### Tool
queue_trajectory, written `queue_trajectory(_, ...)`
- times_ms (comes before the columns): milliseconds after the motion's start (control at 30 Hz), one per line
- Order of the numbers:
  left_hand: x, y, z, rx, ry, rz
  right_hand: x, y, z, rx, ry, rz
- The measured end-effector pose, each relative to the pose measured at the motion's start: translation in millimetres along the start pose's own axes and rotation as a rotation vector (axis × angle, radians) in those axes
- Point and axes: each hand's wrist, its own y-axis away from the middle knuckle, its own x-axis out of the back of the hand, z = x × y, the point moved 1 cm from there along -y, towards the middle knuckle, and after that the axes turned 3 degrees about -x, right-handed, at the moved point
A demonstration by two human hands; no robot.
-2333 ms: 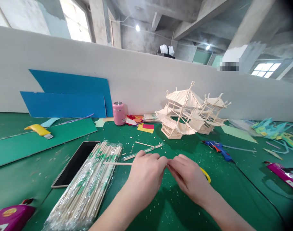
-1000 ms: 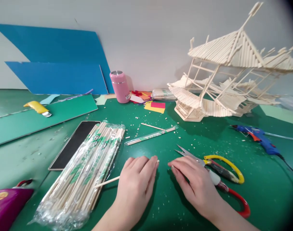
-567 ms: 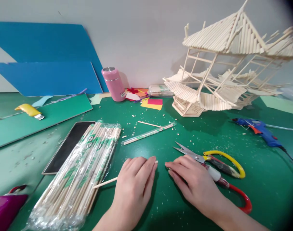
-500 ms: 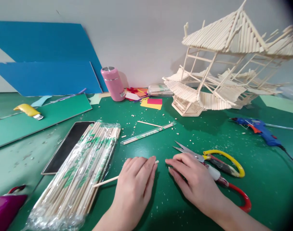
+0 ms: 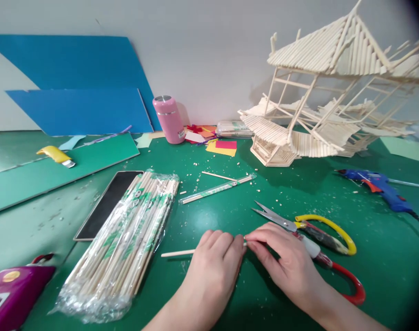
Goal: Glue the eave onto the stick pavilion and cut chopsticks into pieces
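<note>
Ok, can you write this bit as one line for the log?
left hand: holding thin wooden stick on green mat | right hand: pinching stick's other end | scissors: beside right hand | stick bundle: left

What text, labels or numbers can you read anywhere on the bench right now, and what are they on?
Nothing can be read for certain.
Purple case, bottom left: a large white mark, perhaps "B", cut off by the frame edge.
Pack of sticks: green printing on the wrappers, too small to read.
Single wrapped stick: green print, too blurred to read.
Pink flask: small white label near its base, unreadable.
The bare stick held by the left hand and right hand shows no marking.
</note>
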Motion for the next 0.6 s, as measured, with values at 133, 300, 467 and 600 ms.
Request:
queue_trajectory(133,5.1,-1,-11,0.071,-0.095,0.036,8,-4,5,-0.007,0.059,0.13)
queue_trajectory(300,9.8,-2,-28,0.207,-0.106,-0.04,18,-6,13,-0.061,0.149,0.217)
queue_trajectory(467,9.7,-3,-36,0.28,-0.045,-0.118,27,-6,18,-0.102,0.202,0.251)
queue_trajectory(600,8.8,-3,-41,0.374,-0.154,-0.175,37,-8,19,-0.198,0.275,0.298)
